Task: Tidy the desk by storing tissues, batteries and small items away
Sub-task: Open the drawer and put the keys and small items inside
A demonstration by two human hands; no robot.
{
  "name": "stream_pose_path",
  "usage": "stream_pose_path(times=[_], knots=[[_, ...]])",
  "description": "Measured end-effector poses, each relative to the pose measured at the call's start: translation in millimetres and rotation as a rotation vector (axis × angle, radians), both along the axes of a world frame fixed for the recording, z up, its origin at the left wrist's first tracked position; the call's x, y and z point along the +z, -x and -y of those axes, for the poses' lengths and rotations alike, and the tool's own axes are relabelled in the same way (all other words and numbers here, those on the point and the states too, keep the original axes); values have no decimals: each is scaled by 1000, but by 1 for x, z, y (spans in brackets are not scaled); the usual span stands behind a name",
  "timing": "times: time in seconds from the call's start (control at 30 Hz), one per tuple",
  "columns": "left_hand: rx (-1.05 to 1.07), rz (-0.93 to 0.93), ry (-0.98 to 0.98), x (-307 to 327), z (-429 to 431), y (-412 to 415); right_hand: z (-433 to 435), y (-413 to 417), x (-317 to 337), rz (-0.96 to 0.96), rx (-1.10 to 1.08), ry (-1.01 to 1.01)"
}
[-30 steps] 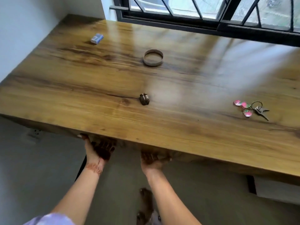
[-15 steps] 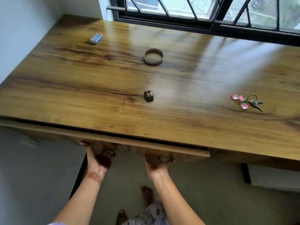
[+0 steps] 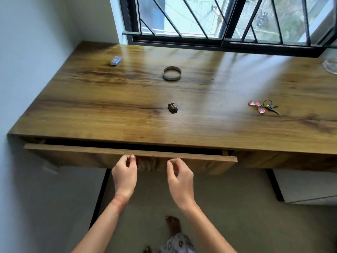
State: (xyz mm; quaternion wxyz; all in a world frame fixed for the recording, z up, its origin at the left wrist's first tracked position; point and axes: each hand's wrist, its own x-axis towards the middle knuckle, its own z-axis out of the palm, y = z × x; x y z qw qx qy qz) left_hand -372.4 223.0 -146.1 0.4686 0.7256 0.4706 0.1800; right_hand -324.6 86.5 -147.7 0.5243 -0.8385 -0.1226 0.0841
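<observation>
Head view: the drawer (image 3: 127,152) under the desk (image 3: 200,128) stands slightly open. The left hand (image 3: 125,175) and right hand (image 3: 179,177) hover at its front edge, fingers loosely curled and apparently grasping nothing. Grip the edge evenly with both hands and pull straight. The keys (image 3: 264,106), clip (image 3: 172,108), ring (image 3: 172,73) and small box (image 3: 116,60) lie on the desk.

Glossy wood-grain desk (image 3: 127,106)

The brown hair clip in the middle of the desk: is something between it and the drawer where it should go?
Nothing visible blocks it. The hair clip lies alone on bare wood, and the drawer is directly below it, but open only a narrow gap.
</observation>
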Motion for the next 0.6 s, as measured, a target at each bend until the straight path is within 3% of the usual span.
stream_pose_path(times=[0.07,0.13,0.23,0.3,0.6], knots=[[-148,43,-413,11,-3,5,-2,-3,10,470,78,164],[-325,-15,-636,7,-14,6,-5,-12,9,653,124,344],[-551,-249,-733,0,-30,5,-8,-21,2,549,222,601],[-630,-325,-788,-4,-34,7,-6,-20,-4,579,251,686],[-626,-271,-752,-3,-29,20,1,-6,5,513,304,672]])
